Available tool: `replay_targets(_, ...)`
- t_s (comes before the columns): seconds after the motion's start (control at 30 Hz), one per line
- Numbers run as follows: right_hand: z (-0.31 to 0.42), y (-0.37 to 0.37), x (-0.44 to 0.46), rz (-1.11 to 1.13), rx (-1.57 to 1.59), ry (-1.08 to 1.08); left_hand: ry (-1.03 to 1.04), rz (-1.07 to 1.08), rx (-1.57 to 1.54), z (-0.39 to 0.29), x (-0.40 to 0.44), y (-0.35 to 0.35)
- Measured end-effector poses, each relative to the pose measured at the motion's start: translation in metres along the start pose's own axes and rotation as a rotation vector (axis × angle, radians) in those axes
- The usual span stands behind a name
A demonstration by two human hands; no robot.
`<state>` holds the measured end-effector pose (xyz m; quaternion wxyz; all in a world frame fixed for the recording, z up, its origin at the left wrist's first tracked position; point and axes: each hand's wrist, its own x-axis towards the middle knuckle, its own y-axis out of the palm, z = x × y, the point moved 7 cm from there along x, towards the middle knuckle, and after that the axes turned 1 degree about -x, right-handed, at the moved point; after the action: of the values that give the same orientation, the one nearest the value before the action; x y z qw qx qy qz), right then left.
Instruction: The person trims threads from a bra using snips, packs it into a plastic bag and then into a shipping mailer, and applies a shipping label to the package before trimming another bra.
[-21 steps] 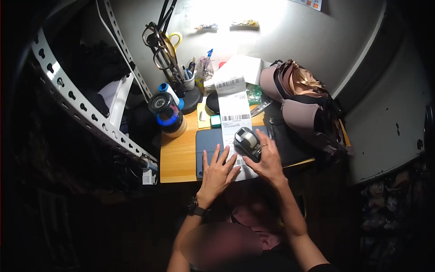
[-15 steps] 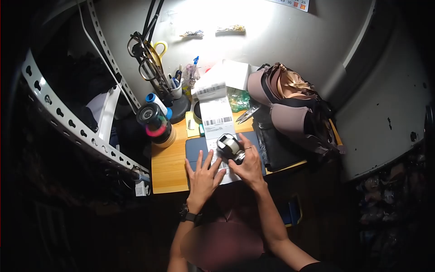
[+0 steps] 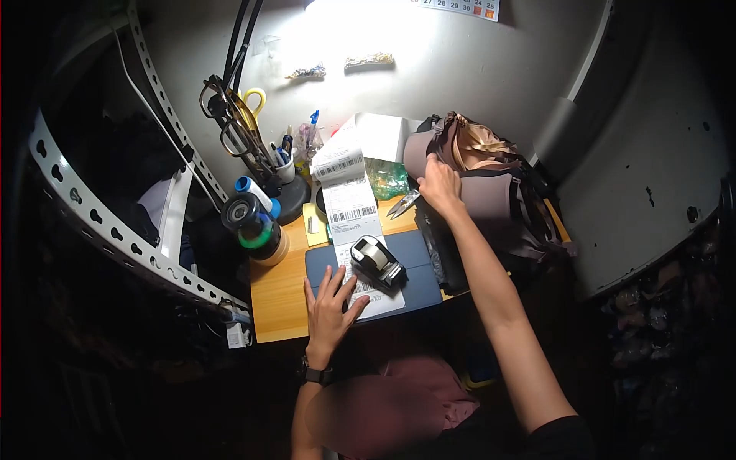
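Paper strip [image 3: 351, 198]: left hand [image 3: 328, 313] spread, gripping nothing; I judge steadying step.
Bra [image 3: 491, 196]: right hand [image 3: 441, 187] at it, grip unclear to me; next likely needs sure pinch.

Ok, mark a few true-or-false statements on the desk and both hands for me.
1. The left hand lies spread, partly over the paper strip. True.
2. The right hand grips the tape dispenser. False: it is at the bras; the dispenser stands over the strip.
3. The snips lie left of the strip. False: they lie right of it.
4. A watch is on the left wrist. True.
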<state>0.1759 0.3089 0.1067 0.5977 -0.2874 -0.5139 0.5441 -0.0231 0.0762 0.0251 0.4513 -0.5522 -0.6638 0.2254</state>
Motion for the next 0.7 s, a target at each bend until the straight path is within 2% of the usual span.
replay_targets(0.03, 0.0, 0.008, 0.003, 0.118, 0.01, -0.02, 0.002, -0.002, 0.006, 0.0, 0.0, -0.001)
replay_targets(0.07, -0.011, 0.001, 0.005, 0.047, 0.206, 0.071, 0.0, -0.013, -0.001, 0.0, -0.001, -0.001)
replay_targets(0.1, -0.04, 0.012, 0.032, -0.144, 0.391, -0.096, -0.006, -0.024, -0.011, 0.001, -0.001, -0.001)
replay_targets(0.13, -0.042, -0.023, 0.032, -0.222, 0.902, -0.236, -0.013, -0.028, -0.009, 0.002, -0.002, -0.002)
replay_targets(0.17, -0.095, -0.021, 0.056, -0.291, 0.936, -0.075, -0.008, -0.041, -0.008, 0.001, -0.002, -0.002)
replay_targets(0.2, -0.083, -0.067, 0.037, -0.283, 1.465, -0.151, -0.002, -0.052, -0.009, 0.001, -0.002, -0.002)
replay_targets(0.23, -0.096, -0.106, 0.017, -0.448, 1.49, -0.044, -0.01, -0.052, -0.011, 0.001, -0.003, -0.002)
replay_targets(0.27, -0.117, -0.126, 0.004, -0.374, 1.572, 0.061, -0.006, -0.064, -0.012, 0.001, -0.003, -0.003)
replay_targets(0.33, -0.158, -0.18, -0.029, -0.51, 1.388, 0.119, -0.01, -0.083, -0.011, 0.001, -0.002, -0.004)
replay_targets(0.37, -0.153, -0.208, -0.06, -0.481, 1.243, 0.254, 0.0, -0.097, -0.023, 0.0, -0.001, -0.006)
replay_targets(0.4, -0.183, -0.228, -0.073, -0.592, 1.332, 0.116, 0.006, -0.109, -0.033, -0.001, -0.004, -0.007)
replay_targets(0.47, -0.204, -0.261, -0.112, -0.669, 1.313, 0.06, 0.045, -0.232, 0.02, -0.02, -0.007, -0.02)
replay_targets(0.5, -0.208, -0.273, -0.134, -0.672, 1.298, 0.047, 0.076, -0.271, -0.098, -0.042, -0.012, -0.031)
replay_targets(0.6, -0.182, -0.264, -0.18, -0.425, 1.201, 0.067, 0.395, -0.11, -0.554, -0.141, -0.035, -0.055)
replay_targets(0.63, -0.162, -0.252, -0.194, -0.25, 1.149, 0.075, 0.413, 0.037, -0.773, -0.169, -0.047, -0.053)
replay_targets(0.7, -0.112, -0.212, -0.216, 0.251, 1.033, 0.037, 0.422, 0.305, -1.071, -0.206, -0.065, -0.04)
